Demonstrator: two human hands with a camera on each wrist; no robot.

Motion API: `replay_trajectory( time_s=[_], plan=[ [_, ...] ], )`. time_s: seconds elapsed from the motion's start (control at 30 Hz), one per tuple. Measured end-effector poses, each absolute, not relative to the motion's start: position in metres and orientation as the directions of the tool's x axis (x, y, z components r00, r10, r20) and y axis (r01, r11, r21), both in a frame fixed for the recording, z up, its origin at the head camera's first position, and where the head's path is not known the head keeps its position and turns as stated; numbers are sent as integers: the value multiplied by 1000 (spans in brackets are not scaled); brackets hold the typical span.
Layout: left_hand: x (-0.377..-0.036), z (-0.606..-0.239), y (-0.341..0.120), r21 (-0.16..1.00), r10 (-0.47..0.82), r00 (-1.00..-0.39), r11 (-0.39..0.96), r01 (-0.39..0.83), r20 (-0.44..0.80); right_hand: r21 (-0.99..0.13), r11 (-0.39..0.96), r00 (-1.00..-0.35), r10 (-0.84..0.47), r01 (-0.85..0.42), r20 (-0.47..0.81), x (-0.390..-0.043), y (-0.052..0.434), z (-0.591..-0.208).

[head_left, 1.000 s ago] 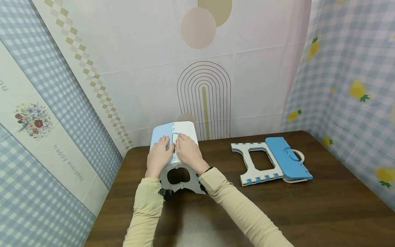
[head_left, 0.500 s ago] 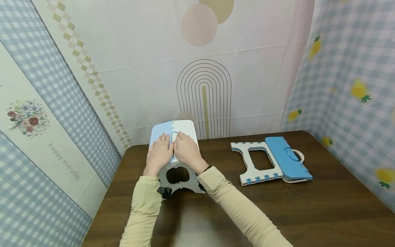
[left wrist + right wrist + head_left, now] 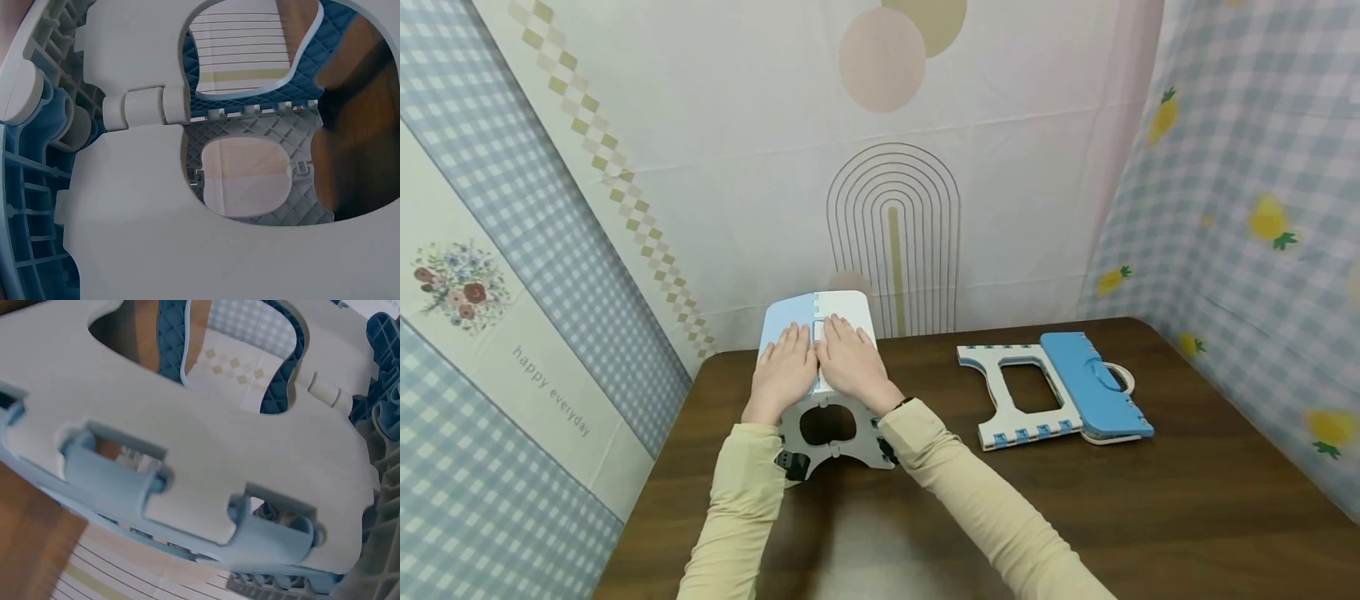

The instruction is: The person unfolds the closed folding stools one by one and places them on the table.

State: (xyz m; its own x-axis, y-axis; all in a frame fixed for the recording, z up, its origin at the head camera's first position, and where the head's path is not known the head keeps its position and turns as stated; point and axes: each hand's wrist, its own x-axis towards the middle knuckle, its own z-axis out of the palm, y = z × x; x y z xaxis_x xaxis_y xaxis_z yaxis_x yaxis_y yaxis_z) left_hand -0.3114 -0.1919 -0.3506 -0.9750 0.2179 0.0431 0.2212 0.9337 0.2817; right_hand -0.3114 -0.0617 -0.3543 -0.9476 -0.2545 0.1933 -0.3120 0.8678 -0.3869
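2 folding stools on the table [image 3: 1150, 517]. Unfolded stool [image 3: 842, 310] stands centre-left of frame, seat half blue, half white. Left hand [image 3: 784, 373] and right hand [image 3: 853, 370] lie flat on its seat, side by side, fingers straight, gripping nothing. Folded stool [image 3: 1052, 393] lies flat centre-right, well apart from both hands; patterned curtains [image 3: 700, 150] behind

Grey lettering reading "happy everyday" runs diagonally across the cream band of the checked backdrop cloth [image 3: 550, 392] on the left, below a printed flower bouquet [image 3: 456, 287]; no other legible writing appears, as far as the views show.
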Motion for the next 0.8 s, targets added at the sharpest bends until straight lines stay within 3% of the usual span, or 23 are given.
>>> replay_trajectory(
  time_s=[0.07,0.2,0.3,0.4,0.5,0.63,0.8],
  plan=[
    [-313,-351,-192,328,202,-977,920,214,71,-494,798,-933,-233,-345,276,-314,-58,-356],
    [-317,-356,-189,522,121,-979,831,191,166,-735,496,-867,-81,-463,492,-312,-36,-361],
    [-316,-359,-183,686,10,-958,696,212,285,-762,354,-799,60,-543,598,-304,-8,-368],
    [-308,-361,-176,743,-72,-876,564,359,478,-764,365,-779,142,-532,611,-294,30,-380],
    [-294,-361,-160,649,-50,-734,512,563,677,-783,415,-791,207,-462,576,-288,74,-394],
    [-277,-358,-128,474,67,-563,463,749,824,-800,514,-825,274,-309,494,-282,135,-407],
    [-262,-356,-85,347,208,-454,402,847,867,-764,638,-860,333,-97,387,-273,204,-417]
  ],
)
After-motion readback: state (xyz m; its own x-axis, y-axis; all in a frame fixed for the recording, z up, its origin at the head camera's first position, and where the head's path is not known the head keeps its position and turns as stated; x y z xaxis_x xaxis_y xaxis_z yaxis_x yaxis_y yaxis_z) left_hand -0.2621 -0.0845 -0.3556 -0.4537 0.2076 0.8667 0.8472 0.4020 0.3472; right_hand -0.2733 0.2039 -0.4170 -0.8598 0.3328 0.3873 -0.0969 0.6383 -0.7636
